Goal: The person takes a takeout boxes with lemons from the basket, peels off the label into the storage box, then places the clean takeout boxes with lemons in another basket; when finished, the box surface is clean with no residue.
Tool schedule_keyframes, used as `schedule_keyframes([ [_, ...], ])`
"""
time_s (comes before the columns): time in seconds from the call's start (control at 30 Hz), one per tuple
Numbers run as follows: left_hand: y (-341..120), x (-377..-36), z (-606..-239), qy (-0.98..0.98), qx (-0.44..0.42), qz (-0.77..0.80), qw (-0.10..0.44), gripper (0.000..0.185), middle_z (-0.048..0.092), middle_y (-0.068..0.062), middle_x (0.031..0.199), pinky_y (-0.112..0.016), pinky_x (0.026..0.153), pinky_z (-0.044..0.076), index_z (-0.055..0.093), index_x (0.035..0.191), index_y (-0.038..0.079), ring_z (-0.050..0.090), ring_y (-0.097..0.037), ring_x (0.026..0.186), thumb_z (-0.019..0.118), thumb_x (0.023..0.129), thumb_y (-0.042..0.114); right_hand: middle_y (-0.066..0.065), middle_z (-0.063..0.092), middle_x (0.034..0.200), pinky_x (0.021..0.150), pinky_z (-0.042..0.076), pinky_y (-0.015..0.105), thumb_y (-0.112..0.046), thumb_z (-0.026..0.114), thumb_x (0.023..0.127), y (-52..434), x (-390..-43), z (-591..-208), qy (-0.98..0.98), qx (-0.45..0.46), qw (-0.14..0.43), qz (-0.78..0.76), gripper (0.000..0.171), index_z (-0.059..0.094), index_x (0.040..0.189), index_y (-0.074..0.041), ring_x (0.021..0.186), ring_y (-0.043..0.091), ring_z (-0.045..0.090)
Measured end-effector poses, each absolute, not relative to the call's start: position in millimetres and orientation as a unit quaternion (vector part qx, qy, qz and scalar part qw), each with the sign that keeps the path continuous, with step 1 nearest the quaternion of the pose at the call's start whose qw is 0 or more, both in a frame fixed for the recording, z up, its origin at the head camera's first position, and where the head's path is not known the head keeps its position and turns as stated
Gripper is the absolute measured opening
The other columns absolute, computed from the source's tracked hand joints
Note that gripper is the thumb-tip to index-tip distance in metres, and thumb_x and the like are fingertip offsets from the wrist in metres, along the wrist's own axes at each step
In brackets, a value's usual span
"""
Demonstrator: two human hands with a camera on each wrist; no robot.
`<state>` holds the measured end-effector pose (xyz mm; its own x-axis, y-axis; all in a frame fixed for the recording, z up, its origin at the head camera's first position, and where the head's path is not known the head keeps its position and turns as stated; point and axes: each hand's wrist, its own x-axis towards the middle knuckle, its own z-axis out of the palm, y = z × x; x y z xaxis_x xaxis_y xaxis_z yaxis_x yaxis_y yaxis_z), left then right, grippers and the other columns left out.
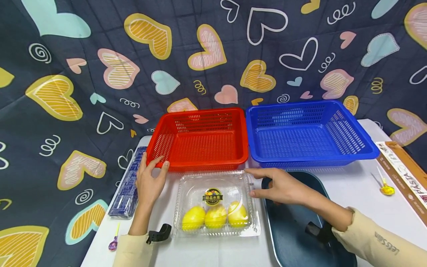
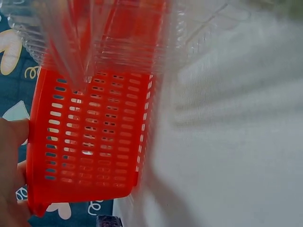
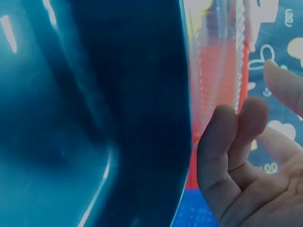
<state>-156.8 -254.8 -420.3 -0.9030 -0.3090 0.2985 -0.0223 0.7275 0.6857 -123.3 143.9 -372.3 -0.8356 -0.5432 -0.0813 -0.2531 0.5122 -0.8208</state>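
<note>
**Two hands at a clear box of lemons, in front of two baskets**

A clear plastic box lies on the white table, near the person and roughly in the middle. Its lid is down, with a round dark label on top, and three yellow lemons sit side by side in its near half.

The left hand lies just left of the box, at its far left corner, and reaches up to the near left corner of the red basket. Its fingers are fairly straight and spread apart, with the fingertips on or right at the basket's rim; they grip nothing. In the left wrist view the red basket's slotted wall fills the middle, with the blurred edge of the clear box above it.

The right hand hovers at the far right corner of the box, palm down, fingers stretched out towards the left and held loosely apart. Whether a fingertip touches the box cannot be told. In the right wrist view the fingers bend slightly and hold nothing, beside the ribbed edge of the clear box.

Under the right forearm sits a dark teal tray, just right of the box. The blue basket stands far right, its side touching the red one. A flat blue packet lies at the left edge of the table, a purple lollipop near it, a yellow lollipop and a brown carton at the far right
</note>
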Motion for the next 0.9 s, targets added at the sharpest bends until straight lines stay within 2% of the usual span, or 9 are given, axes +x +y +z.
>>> schedule_keyframes([
  [0.23, -261.7, -150.1, -415.8, -0.915, 0.073, -0.364, 0.156, 0.052, 0.015, -0.005, 0.173, -0.082, 0.113, 0.007, 0.059, 0.144, 0.020, 0.010, -0.050, 0.156, 0.067, 0.096, 0.037, 0.021, 0.071, 0.120, 0.047, 0.041, 0.023, -0.026, 0.078, 0.090, 149.6, -130.8, -374.6, 0.869, -0.246, 0.090, -0.419, 0.058, 0.059, 0.144, -0.013, 0.050, 0.006, 0.042],
  [0.4, -261.7, -141.5, -410.7, -0.921, 0.050, -0.352, 0.157, 0.057, 0.013, -0.005, 0.173, -0.078, 0.117, 0.003, 0.056, 0.147, 0.022, 0.002, -0.043, 0.159, 0.070, 0.094, 0.039, 0.009, 0.074, 0.106, 0.049, 0.042, 0.023, -0.021, 0.077, 0.091, 151.9, -136.2, -375.8, 0.862, -0.247, 0.064, -0.437, 0.049, 0.065, 0.138, -0.016, 0.053, 0.006, 0.046],
  [0.63, -250.7, -126.2, -400.0, -0.924, -0.048, -0.336, 0.175, 0.055, 0.020, -0.009, 0.171, -0.076, 0.119, 0.001, 0.061, 0.143, 0.022, 0.003, -0.042, 0.159, 0.074, 0.091, 0.035, 0.002, 0.071, 0.099, 0.053, 0.047, 0.023, -0.017, 0.075, 0.092, 154.7, -141.2, -374.1, 0.852, -0.255, 0.036, -0.456, 0.041, 0.068, 0.133, -0.015, 0.062, 0.011, 0.055],
  [0.77, -242.4, -116.3, -397.6, -0.925, -0.102, -0.329, 0.161, 0.053, 0.023, -0.007, 0.171, -0.071, 0.122, -0.004, 0.062, 0.141, 0.023, 0.004, -0.043, 0.159, 0.074, 0.090, 0.033, 0.001, 0.071, 0.096, 0.055, 0.049, 0.023, -0.015, 0.076, 0.092, 152.2, -144.2, -374.0, 0.848, -0.266, 0.020, -0.459, 0.039, 0.070, 0.130, -0.015, 0.064, 0.009, 0.056],
  [0.9, -234.9, -106.0, -396.4, -0.926, -0.131, -0.328, 0.136, 0.053, 0.026, -0.002, 0.170, -0.074, 0.120, -0.001, 0.064, 0.140, 0.025, 0.003, -0.039, 0.160, 0.076, 0.089, 0.034, 0.000, 0.072, 0.097, 0.061, 0.052, 0.024, -0.015, 0.077, 0.090, 146.1, -146.1, -372.9, 0.845, -0.283, 0.009, -0.454, 0.039, 0.071, 0.129, -0.014, 0.070, 0.010, 0.058],
])
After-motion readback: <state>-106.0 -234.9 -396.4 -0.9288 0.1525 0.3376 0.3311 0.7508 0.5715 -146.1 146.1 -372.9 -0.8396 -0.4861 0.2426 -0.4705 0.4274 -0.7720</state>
